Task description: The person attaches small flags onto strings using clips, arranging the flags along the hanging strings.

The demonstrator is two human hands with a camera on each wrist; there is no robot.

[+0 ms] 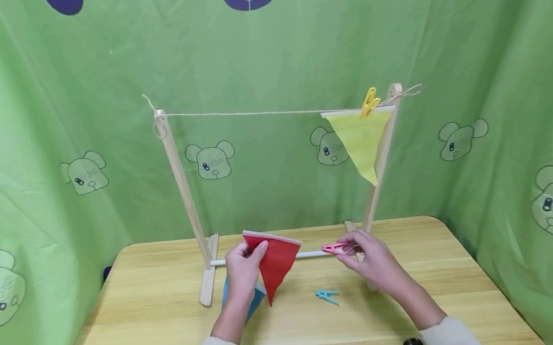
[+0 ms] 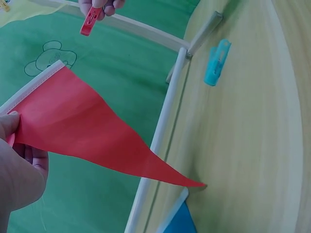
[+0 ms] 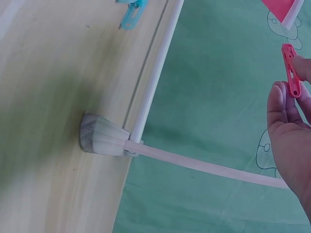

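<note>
My left hand pinches a red triangular pennant near the left end of its white top band, thumb in front. The pennant's tip hangs down over the table. To the right, my right hand holds a pink-red clothespin between thumb and fingers, pointing toward the pennant; the right wrist view shows this clothespin too. Above both hands a string runs between two wooden posts. A yellow pennant hangs at its right end under a yellow clothespin.
A blue clothespin lies on the wooden table between the forearms. Behind my left wrist a blue pennant lies partly hidden. A white rod joins the left post and right post low down. Green cloth surrounds the table.
</note>
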